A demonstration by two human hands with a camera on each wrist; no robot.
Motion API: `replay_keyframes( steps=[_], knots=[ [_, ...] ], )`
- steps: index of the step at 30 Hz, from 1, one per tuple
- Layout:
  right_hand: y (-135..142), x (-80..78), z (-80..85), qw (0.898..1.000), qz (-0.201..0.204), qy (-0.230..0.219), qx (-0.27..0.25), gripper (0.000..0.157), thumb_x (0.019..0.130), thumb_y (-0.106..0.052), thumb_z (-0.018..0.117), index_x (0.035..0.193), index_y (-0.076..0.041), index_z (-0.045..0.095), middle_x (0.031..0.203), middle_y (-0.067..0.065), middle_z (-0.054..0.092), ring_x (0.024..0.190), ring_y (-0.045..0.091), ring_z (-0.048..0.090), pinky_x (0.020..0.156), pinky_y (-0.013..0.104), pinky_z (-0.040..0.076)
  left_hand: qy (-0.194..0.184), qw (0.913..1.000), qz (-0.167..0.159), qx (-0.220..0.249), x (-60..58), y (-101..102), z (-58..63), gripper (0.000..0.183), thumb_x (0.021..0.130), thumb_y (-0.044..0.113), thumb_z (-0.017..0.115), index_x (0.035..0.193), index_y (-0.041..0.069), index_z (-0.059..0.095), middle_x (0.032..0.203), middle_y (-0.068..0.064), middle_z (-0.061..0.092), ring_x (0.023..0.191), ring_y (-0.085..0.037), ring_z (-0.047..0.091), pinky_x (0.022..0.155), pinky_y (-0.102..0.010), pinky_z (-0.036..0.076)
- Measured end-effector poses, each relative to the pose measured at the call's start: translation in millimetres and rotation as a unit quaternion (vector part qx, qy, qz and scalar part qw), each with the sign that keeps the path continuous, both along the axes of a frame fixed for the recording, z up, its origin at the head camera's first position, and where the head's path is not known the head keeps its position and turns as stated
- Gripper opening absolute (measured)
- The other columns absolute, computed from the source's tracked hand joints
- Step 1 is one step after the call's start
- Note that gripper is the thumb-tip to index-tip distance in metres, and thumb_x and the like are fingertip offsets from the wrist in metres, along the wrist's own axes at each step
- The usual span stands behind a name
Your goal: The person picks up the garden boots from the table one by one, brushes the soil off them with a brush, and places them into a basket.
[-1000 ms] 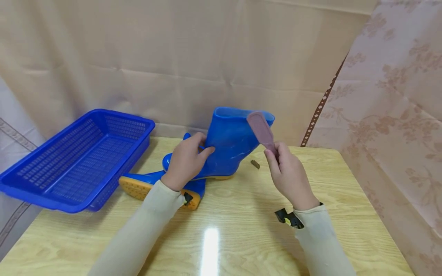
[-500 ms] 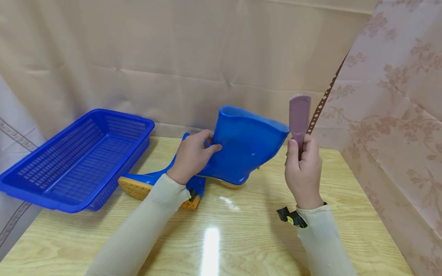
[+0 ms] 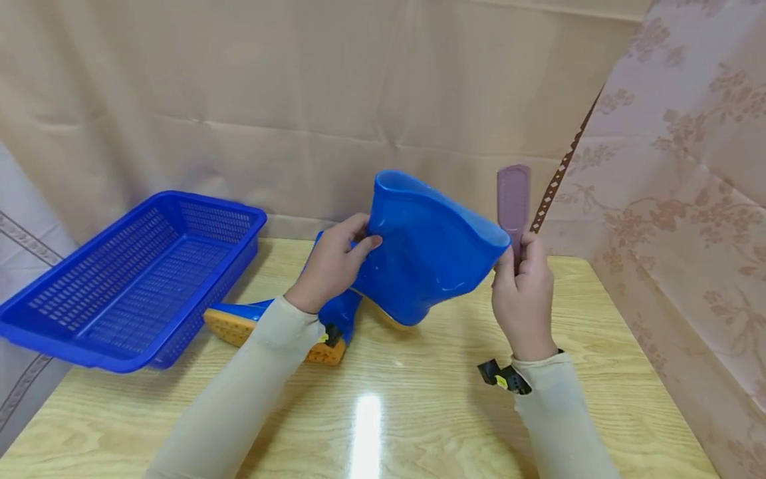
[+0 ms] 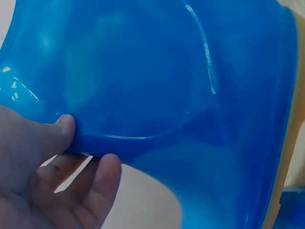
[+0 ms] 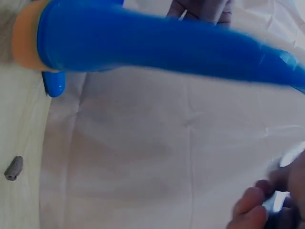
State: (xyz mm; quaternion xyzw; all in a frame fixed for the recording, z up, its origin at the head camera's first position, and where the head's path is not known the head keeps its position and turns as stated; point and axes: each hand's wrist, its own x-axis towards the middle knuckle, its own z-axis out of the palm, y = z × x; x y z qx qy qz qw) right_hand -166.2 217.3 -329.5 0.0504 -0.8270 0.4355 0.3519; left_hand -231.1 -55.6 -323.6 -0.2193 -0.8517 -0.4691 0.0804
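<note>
Blue boot [image 3: 431,246]: tilted, between the two grips, its mouth facing up and slanting down toward the right hand [image 3: 523,299]. The left hand [image 3: 329,263] is clamped on the left edge of the shaft, thumb on the near face, fingers behind the edge. The right hand is clamped on the handle of the mauve scoop [image 3: 512,196]; the blade points up above this grip, just beside the boot's mouth. Whether the right hand touches the boot's rim cannot be told. Below the left-hand grip, the second boot [image 3: 230,326] lies on the table [image 3: 443,412], yellow sole toward the viewer, partly covered by the left sleeve [image 3: 239,386]. Farther left of that grip stands the blue basket [image 3: 179,339]. Below the right-hand grip, a small brown lump [image 5: 14,168] rests on the table. Behind both grips hangs a beige curtain [image 3: 299,133].
</note>
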Motion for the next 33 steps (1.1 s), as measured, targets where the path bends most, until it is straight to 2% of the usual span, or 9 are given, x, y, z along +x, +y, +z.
replay_keyframes(
  steps=[4,8,13,16,18,20,23,28,33],
  knots=[
    [-2,-0.9,-3.2,0.995,-0.003,-0.074,0.06,0.031,0.112,-0.028,0.044,0.12,0.0,0.054,0.081,0.012,0.057,0.063,0.023,0.05,0.052,0.029,0.04,-0.023,0.9989,-0.038,0.014,-1.1,3,-4.0,0.019,0.108,0.02,0.055,0.125,0.015,0.064,0.114,-0.002,0.07,0.107,-0.021,0.066,0.095,-0.048,0.055],
    [-2,-2.0,-6.3,0.991,0.008,-0.102,0.092,0.029,0.111,-0.026,0.047,0.117,0.002,0.055,0.083,0.013,0.057,0.067,0.025,0.051,0.056,0.031,0.04,-0.042,0.997,-0.065,0.006,-5.3,7,-15.1,0.022,0.108,0.018,0.055,0.129,0.016,0.064,0.115,-0.001,0.07,0.106,-0.019,0.066,0.094,-0.044,0.056],
    [-6,-2.7,-8.6,0.985,0.03,-0.127,0.112,0.027,0.111,-0.025,0.048,0.119,0.0,0.056,0.086,0.013,0.06,0.07,0.026,0.054,0.059,0.035,0.042,-0.061,0.9962,-0.06,0.015,-11.0,10,-25.7,0.034,0.107,0.021,0.058,0.141,0.02,0.06,0.117,0.0,0.07,0.109,-0.019,0.065,0.097,-0.044,0.056],
    [-9,-3.5,-9.3,0.98,0.044,-0.15,0.126,0.025,0.111,-0.023,0.046,0.122,-0.002,0.056,0.091,0.013,0.065,0.073,0.028,0.059,0.062,0.039,0.046,-0.076,0.9961,-0.045,0.007,-10.6,12,-29.9,0.043,0.106,0.024,0.06,0.149,0.02,0.054,0.129,-0.002,0.068,0.12,-0.022,0.064,0.104,-0.046,0.052],
    [-10,-3.6,-9.4,0.977,0.053,-0.159,0.131,0.019,0.11,-0.017,0.046,0.113,-0.002,0.058,0.087,0.013,0.064,0.07,0.027,0.058,0.062,0.039,0.046,-0.082,0.9964,-0.018,-0.012,-4.2,14,-30.6,0.043,0.106,0.026,0.062,0.146,0.016,0.053,0.133,-0.006,0.066,0.123,-0.023,0.062,0.106,-0.045,0.051],
    [-12,-3.3,-9.4,0.975,0.059,-0.166,0.132,0.014,0.107,-0.01,0.047,0.1,-0.003,0.057,0.079,0.011,0.059,0.065,0.026,0.056,0.059,0.038,0.044,-0.088,0.9955,0.011,-0.033,8.2,17,-29.6,0.036,0.104,0.027,0.065,0.136,0.013,0.056,0.128,-0.007,0.065,0.117,-0.024,0.062,0.101,-0.043,0.052],
    [-12,-2.8,-9.3,0.976,0.058,-0.167,0.126,0.017,0.103,-0.003,0.049,0.087,-0.003,0.055,0.072,0.012,0.055,0.062,0.026,0.054,0.058,0.039,0.043,-0.089,0.9946,0.011,-0.052,32.7,26,-26.9,0.03,0.1,0.03,0.071,0.119,0.013,0.056,0.118,-0.005,0.063,0.108,-0.023,0.061,0.093,-0.042,0.054],
    [-12,-2.5,-10.8,0.976,0.063,-0.164,0.13,0.016,0.104,-0.006,0.053,0.108,0.002,0.065,0.087,0.018,0.068,0.073,0.03,0.063,0.067,0.046,0.051,-0.05,0.9959,-0.038,-0.065,61.4,52,-31.6,0.042,0.092,0.04,0.079,0.12,0.017,0.056,0.118,0.002,0.063,0.112,-0.016,0.063,0.096,-0.04,0.057],
    [-14,-1.1,-11.1,0.975,0.061,-0.17,0.132,0.019,0.104,-0.007,0.053,0.113,0.005,0.065,0.089,0.019,0.068,0.074,0.032,0.062,0.068,0.047,0.05,0.029,0.9941,-0.016,-0.103,69.2,67,-37.5,0.044,0.088,0.041,0.083,0.113,0.015,0.058,0.105,0.003,0.062,0.098,-0.013,0.062,0.086,-0.032,0.058]
  ],
)
